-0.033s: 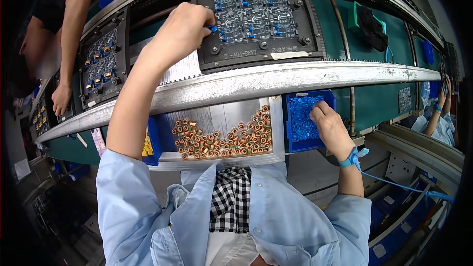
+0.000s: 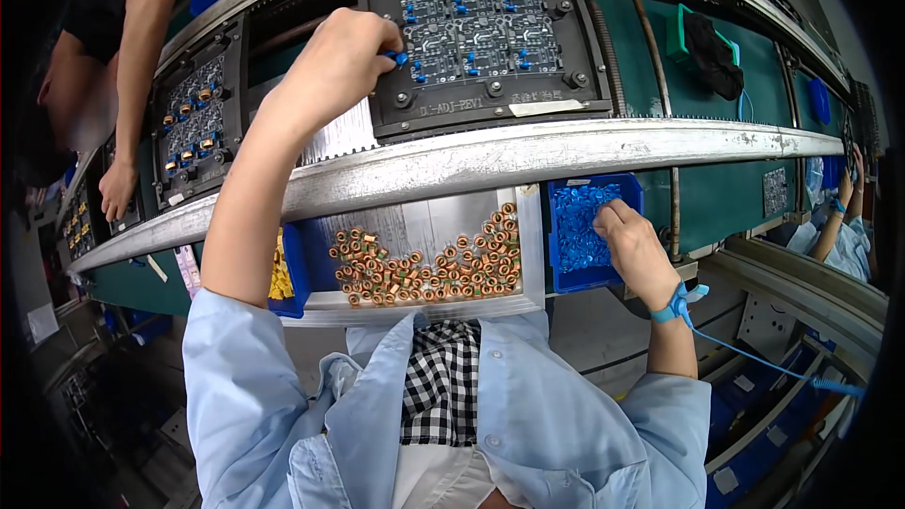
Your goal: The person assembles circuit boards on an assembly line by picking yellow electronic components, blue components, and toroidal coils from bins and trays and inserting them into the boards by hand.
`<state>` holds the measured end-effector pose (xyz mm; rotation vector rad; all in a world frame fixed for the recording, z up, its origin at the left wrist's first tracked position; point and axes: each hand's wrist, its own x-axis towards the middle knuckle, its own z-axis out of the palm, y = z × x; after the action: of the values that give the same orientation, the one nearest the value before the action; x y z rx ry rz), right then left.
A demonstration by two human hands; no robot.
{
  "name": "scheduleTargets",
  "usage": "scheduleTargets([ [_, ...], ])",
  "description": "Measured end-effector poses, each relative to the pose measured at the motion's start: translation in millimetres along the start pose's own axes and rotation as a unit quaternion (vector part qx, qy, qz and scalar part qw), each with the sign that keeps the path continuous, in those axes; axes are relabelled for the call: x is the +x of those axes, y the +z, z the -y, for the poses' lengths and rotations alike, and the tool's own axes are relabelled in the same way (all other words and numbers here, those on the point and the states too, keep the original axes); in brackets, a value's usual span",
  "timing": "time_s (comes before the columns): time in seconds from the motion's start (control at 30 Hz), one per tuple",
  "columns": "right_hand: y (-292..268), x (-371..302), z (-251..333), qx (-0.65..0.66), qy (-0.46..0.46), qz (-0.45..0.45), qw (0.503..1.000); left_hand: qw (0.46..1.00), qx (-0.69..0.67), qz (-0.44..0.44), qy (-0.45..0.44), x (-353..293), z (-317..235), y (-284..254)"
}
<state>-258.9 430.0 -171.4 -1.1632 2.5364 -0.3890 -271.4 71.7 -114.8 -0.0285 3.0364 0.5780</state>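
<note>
Head view | your left hand (image 2: 332, 66) pinches a small blue component (image 2: 400, 57) at the left edge of the black circuit-board fixture (image 2: 481, 33) | your right hand (image 2: 637, 250), below that fixture, digs fingers into the blue parts bin (image 2: 584, 231); grip there cannot be told | copper coils tray (image 2: 424, 264) left of the bin.

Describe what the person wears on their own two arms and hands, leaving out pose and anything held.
Both hands are bare, without gloves. The left hand and right hand emerge from short, light blue shirt sleeves. The right wrist carries a blue strap with a thin blue coiled cable trailing away rightward.
</note>
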Motion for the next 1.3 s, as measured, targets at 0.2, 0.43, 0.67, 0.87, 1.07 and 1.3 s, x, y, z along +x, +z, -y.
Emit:
scheduleTargets([
  [0.2,-45.7,26.2,24.4,0.190,-0.090,-0.073,0.975,0.998,-0.014,-0.058,0.004,-17.2,16.9,4.5],
  [0.43,-58.6,125.2,27.4,0.031,-0.168,-0.203,0.964,0.995,-0.011,-0.100,0.022,-20.1,8.7,15.7],
  [0.67,-49.4,148.2,35.0,-0.100,-0.225,-0.212,0.946,0.984,-0.042,-0.156,0.073,-27.7,24.6,19.7],
  [0.87,-52.6,146.7,38.2,-0.027,-0.189,-0.186,0.964,0.982,-0.088,-0.164,0.043,-27.5,21.5,14.2],
  [1.07,-59.4,157.4,30.6,0.097,-0.177,-0.230,0.952,0.982,-0.133,-0.130,0.003,2.7,10.7,-8.6],
  [1.3,-59.1,160.4,25.5,0.165,-0.097,-0.241,0.951,0.993,-0.117,0.020,-0.023,51.8,16.5,-18.9],
])
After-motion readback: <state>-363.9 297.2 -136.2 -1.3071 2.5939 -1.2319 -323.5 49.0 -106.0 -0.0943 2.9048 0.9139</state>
